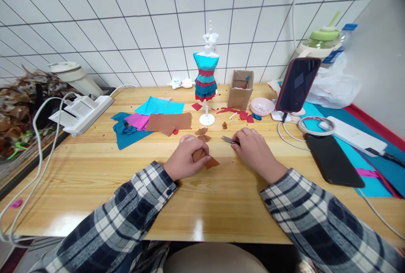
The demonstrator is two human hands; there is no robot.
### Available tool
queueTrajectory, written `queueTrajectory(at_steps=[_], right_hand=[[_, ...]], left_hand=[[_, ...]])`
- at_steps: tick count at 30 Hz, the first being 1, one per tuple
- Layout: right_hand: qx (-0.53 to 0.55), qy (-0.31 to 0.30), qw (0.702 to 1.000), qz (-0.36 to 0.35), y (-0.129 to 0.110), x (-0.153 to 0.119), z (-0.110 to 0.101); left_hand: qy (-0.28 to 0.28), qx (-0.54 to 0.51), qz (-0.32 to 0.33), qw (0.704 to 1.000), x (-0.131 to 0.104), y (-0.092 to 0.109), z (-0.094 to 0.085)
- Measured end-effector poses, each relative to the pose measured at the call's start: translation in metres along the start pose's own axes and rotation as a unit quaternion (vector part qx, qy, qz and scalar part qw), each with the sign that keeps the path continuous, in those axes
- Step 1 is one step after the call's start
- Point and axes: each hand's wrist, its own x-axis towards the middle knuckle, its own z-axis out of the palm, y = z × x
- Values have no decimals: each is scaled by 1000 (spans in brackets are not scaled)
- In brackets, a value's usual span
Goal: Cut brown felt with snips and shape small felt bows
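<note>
A white tiled wall [177, 32] backs everything, well beyond the left grip [186, 157] and the right grip [252, 146]. The wooden desk [209, 205] runs beneath both. Past the gap between the two grips I see a little dress form [206, 64], upright on its round white base and clad in turquoise, red and dark blue tiers. A cyan sheet [160, 106] lies beyond the left grip, off to its left, and a brown sheet [182, 121] sits on the nearer side of it. An open cardboard box [241, 95] stands beyond the right grip, with a pale pink bowl [262, 106] beside it.

The left grip pinches a brown piece [212, 162] between thumb and fingers, one pointed corner jutting out to the right of the thumb. The right grip is closed around the dark handle of a small tool [227, 139], its pointed metal end facing the left grip, apart from the brown piece. Just past the left grip's fingers rests a brown bow-like piece [203, 131], creased like a fan. Smallest is a crumpled brown scrap [224, 125], beyond the tool's tip.
</note>
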Motion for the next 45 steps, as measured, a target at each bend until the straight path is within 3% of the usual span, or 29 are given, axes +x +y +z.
queueTrajectory(at_steps=[4, 7, 8, 11, 13, 19, 22, 25, 29, 34, 39, 45], right_hand=[[56, -5, 998, -12, 2, 3, -1], [212, 25, 977, 25, -7, 2, -5], [299, 18, 953, 45, -12, 1, -6], [536, -55, 839, 77, -29, -5, -5], [572, -78, 812, 85, -38, -9, -1], [499, -39, 861, 91, -38, -7, 2], [458, -58, 885, 68, -28, -4, -2], [370, -98, 923, -27, -23, -5, -3], [345, -97, 923, -141, -28, -11, -6], [348, -46, 927, -135, -35, -13, -10], [401, -9, 916, 7, -29, -9, -7], [395, -62, 917, 13, -31, -10, -4]], left_hand=[[79, -123, -118, 982, 1, -3, 6], [126, -172, -170, 962, 3, -4, 10], [139, -176, -181, 958, 4, -4, 12], [157, -190, -199, 948, 5, -2, 17], [156, -204, -196, 946, 6, 0, 20], [137, -181, -172, 959, 3, 3, 19], [129, -92, -108, 981, 1, 2, 9], [87, 26, -24, 996, -1, 3, -2], [-17, 33, 16, 999, -2, 6, -4], [-91, -13, -1, 996, -1, 6, 8], [-49, -203, -139, 968, 1, 1, 11], [15, -344, -228, 911, 5, -4, 8]])
